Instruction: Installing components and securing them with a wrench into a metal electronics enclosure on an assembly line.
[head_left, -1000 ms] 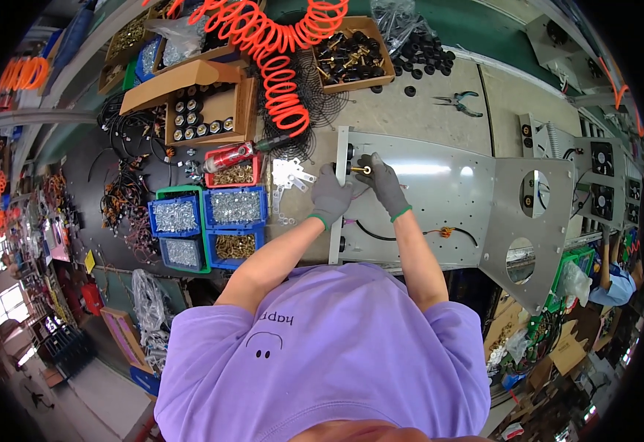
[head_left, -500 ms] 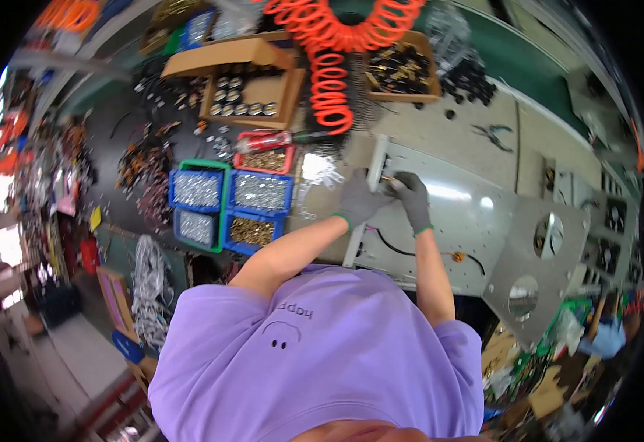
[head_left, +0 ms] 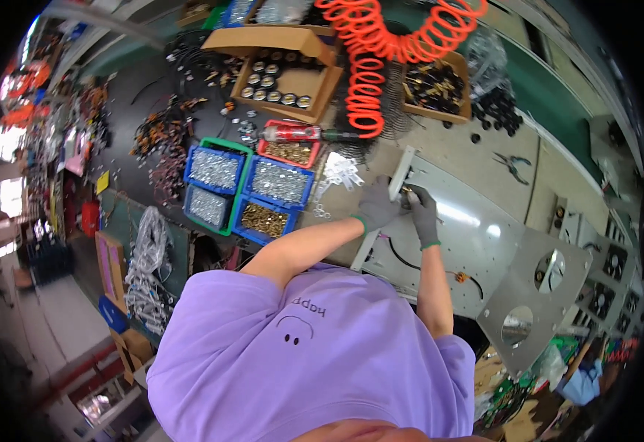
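Note:
A grey sheet-metal chassis [head_left: 476, 234] lies in front of me, with an upright flange [head_left: 403, 171] along its left end. Gloved in grey, my left hand [head_left: 378, 206] is closed round the outer side of that flange; its fingertips are partly hidden. On the inner side, my right hand [head_left: 423, 212], also gloved, has its thumb and fingers pinched at a small brass-coloured part [head_left: 406, 189] against the flange. The part's exact kind is too small to tell. A black cable [head_left: 403, 254] runs across the chassis below my hands, with an orange piece [head_left: 460, 278] near its end.
Blue bins of silver [head_left: 281, 182] and brass fasteners [head_left: 264, 219] stand left, beside a red bin [head_left: 289, 152]. A red screwdriver-like tool [head_left: 292, 133] lies behind. Orange coiled hose [head_left: 366, 96] hangs ahead, near cardboard boxes [head_left: 322, 92]. Pliers [head_left: 514, 168] lie at right.
The whole view has shifted, so the bench items appear farther right and slightly lower. Both hands stay at the flange, the right still pinching near the brass-coloured part.

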Tool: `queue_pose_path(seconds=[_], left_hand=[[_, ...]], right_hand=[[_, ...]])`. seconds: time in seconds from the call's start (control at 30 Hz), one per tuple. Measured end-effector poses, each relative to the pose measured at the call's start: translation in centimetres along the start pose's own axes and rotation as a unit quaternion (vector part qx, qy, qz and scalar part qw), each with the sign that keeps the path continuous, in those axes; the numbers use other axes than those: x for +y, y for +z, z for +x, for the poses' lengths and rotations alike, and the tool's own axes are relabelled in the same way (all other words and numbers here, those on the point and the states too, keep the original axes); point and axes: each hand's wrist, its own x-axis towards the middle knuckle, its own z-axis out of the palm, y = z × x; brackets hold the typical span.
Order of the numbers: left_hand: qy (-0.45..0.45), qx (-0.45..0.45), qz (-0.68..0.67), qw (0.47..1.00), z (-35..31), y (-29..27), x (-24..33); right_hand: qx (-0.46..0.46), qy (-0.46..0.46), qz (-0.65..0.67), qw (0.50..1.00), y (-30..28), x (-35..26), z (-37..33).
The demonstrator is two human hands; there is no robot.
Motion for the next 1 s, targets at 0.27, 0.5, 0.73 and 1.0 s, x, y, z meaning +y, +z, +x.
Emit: queue_pose_path(seconds=[0.27, 0.5, 0.73, 1.0], left_hand=[[0.031, -0.009, 0.003, 0.999, 0.3, -0.6, -0.1], [0.029, 0.012, -0.015, 0.999, 0.2, -0.4, 0.3], [0.033, 0.022, 0.0, 0.999, 0.1, -0.4, 0.0], [0.029, 0.014, 0.014, 0.999, -0.1, -0.5, 0.1]], right_hand=[[0.133, -0.003, -0.052, 0.99, 1.8, -0.6, 0.5], [0.032, 0.128, -0.013, 0.991, 0.5, -2.2, 0.7], [0.059, 0.151, 0.139, 0.977, -0.1, -2.4, -0.4], [0.08, 0.131, 0.146, 0.977, -0.3, -1.8, -1.3]])
